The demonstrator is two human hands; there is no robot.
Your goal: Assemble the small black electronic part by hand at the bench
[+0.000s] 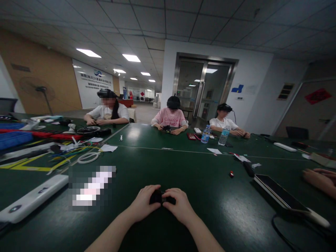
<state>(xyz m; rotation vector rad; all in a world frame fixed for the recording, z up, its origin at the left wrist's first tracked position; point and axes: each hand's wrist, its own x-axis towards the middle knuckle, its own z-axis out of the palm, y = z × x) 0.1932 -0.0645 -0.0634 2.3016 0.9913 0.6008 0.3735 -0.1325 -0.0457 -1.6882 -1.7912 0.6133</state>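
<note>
Both my hands meet over the near middle of a dark green table (162,164). My left hand (144,204) and my right hand (177,205) are curled round a small black object (158,198), which they hold between them just above the tabletop. Most of the object is hidden by my fingers, so its shape is unclear.
A dark tablet (280,193) lies to my right, with a small red piece (231,173) beyond it. A white strip (31,199) and coloured wires (68,152) are on the left. Three people sit across the table; another person's hand (319,178) rests at far right. Two water bottles (214,135) stand at the back.
</note>
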